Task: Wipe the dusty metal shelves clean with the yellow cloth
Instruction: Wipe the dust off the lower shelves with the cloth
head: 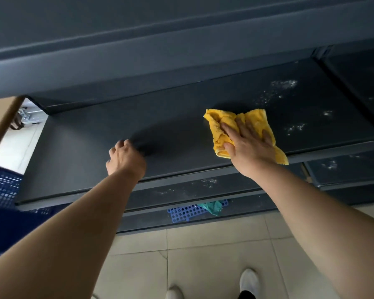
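Observation:
A dark grey metal shelf spans the view at chest height. My right hand lies flat with spread fingers on a crumpled yellow cloth, pressing it onto the shelf right of centre. White dust specks lie to the right of the cloth. My left hand rests on the shelf near its front edge, fingers curled under, holding nothing. The shelf's left part looks free of dust.
Lower shelves under the front edge carry more dust. A blue perforated basket with a green cloth lies at the bottom. A blue crate stands at left. Pale floor tiles and my white shoes are below.

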Motion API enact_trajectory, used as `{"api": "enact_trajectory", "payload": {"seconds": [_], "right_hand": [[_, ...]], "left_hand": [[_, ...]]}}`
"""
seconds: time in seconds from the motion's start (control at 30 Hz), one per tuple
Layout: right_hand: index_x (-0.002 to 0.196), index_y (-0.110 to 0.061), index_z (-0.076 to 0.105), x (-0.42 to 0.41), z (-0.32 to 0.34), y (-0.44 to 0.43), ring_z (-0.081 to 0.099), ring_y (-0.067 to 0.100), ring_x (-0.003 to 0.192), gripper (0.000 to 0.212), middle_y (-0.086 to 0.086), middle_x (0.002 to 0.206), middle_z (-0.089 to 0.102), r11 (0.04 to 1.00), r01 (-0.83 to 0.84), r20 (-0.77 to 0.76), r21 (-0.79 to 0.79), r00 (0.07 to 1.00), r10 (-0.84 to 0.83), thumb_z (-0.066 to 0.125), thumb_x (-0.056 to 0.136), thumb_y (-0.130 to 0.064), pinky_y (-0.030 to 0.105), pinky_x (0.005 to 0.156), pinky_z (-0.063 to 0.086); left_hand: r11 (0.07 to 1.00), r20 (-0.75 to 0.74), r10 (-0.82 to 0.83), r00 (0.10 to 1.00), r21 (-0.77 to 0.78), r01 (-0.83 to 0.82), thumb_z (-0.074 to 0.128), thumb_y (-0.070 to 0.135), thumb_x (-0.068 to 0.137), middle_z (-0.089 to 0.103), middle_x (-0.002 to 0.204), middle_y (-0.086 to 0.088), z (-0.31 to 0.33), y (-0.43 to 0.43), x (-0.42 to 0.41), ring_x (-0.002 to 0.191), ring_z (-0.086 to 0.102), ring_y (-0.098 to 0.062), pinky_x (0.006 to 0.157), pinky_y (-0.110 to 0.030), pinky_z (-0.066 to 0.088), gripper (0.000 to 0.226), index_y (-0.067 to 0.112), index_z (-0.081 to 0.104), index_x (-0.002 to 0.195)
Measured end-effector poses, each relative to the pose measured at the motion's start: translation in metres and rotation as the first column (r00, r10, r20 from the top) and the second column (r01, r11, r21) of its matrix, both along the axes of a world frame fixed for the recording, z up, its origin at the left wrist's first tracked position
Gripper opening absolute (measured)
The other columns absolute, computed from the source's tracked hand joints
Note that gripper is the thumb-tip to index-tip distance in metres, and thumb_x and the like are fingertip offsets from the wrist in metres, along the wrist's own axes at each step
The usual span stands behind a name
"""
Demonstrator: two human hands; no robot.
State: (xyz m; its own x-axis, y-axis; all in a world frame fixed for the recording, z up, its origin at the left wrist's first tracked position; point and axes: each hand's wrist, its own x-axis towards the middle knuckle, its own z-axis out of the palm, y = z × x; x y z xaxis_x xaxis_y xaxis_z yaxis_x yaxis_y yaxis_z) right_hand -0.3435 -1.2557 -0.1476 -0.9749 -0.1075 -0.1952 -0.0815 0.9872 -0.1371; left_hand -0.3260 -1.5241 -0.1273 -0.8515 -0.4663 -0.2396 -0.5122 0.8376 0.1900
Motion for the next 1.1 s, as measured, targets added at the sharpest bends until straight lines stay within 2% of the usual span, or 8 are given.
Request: {"api": "enact_trajectory", "payload": {"seconds": [0.27, 0.43, 0.67, 0.87, 1.0, 1.1], "right_hand": [[0.15, -0.046, 0.005, -0.011, 0.003, 0.068, -0.005, 0.02, 0.15, 0.051, -0.006, 0.163, -0.005, 0.998, 0.05, -0.005, -0.041, 0.999, -0.05, 0.023, 0.101, -0.046, 0.052, 0.118, 0.004], [0.149, -0.046, 0.009, -0.018, 0.007, 0.135, -0.003, 0.02, 0.15, 0.051, -0.006, 0.163, -0.003, 0.989, 0.137, -0.017, -0.049, 0.99, -0.138, 0.025, 0.101, -0.045, 0.052, 0.119, 0.005], [0.15, -0.043, 0.011, -0.021, 0.012, 0.214, -0.003, 0.02, 0.15, 0.051, -0.005, 0.163, -0.003, 0.967, 0.252, -0.023, -0.045, 0.967, -0.253, 0.025, 0.101, -0.045, 0.052, 0.119, 0.005], [0.151, -0.042, 0.01, -0.021, 0.012, 0.218, -0.003, 0.021, 0.15, 0.052, -0.004, 0.163, -0.004, 0.962, 0.271, -0.022, -0.042, 0.962, -0.272, 0.026, 0.101, -0.044, 0.052, 0.118, 0.004], [0.151, -0.041, 0.01, -0.022, 0.011, 0.211, -0.004, 0.024, 0.15, 0.052, -0.002, 0.163, -0.006, 0.964, 0.265, -0.022, -0.032, 0.964, -0.266, 0.026, 0.102, -0.044, 0.051, 0.118, 0.004], [0.15, -0.042, 0.013, -0.023, 0.011, 0.197, -0.005, 0.024, 0.15, 0.051, -0.002, 0.163, -0.007, 0.975, 0.222, -0.01, -0.026, 0.975, -0.222, 0.026, 0.102, -0.044, 0.051, 0.118, 0.004]], "left_hand": [[0.945, -0.059, -0.309, 0.949, 0.098, 0.313, 0.042, 0.002, 0.086, 0.035, 0.148, -0.004, 0.012, 0.124, -0.039, 0.135, 0.03, -0.028, 0.107, -0.044, 0.034, 0.062, 0.018, 0.036, 0.145], [0.899, -0.058, -0.415, 0.908, 0.13, 0.419, 0.041, 0.001, 0.085, 0.034, 0.149, -0.005, 0.014, 0.201, -0.058, 0.135, 0.03, -0.028, 0.106, -0.044, 0.036, 0.064, 0.016, 0.032, 0.146], [0.904, 0.004, -0.421, 0.907, 0.089, 0.419, 0.043, 0.008, 0.088, 0.035, 0.145, -0.008, 0.01, 0.263, -0.071, 0.132, 0.031, -0.03, 0.105, -0.046, 0.034, 0.05, 0.009, 0.036, 0.137], [0.913, 0.059, -0.406, 0.912, 0.059, 0.403, 0.042, 0.011, 0.09, 0.022, 0.156, -0.005, 0.005, 0.269, -0.076, 0.14, 0.023, -0.029, 0.112, -0.047, 0.029, 0.057, 0.011, 0.029, 0.146], [0.895, 0.024, -0.441, 0.897, 0.091, 0.437, 0.043, 0.017, 0.094, 0.019, 0.158, -0.002, 0.006, 0.259, -0.075, 0.142, 0.021, -0.027, 0.113, -0.042, 0.028, 0.059, 0.014, 0.025, 0.15], [0.9, -0.09, -0.393, 0.915, 0.166, 0.403, 0.043, 0.007, 0.089, 0.036, 0.149, -0.005, 0.003, 0.247, -0.071, 0.134, 0.035, -0.028, 0.102, -0.038, 0.036, 0.053, 0.013, 0.039, 0.142]]}}
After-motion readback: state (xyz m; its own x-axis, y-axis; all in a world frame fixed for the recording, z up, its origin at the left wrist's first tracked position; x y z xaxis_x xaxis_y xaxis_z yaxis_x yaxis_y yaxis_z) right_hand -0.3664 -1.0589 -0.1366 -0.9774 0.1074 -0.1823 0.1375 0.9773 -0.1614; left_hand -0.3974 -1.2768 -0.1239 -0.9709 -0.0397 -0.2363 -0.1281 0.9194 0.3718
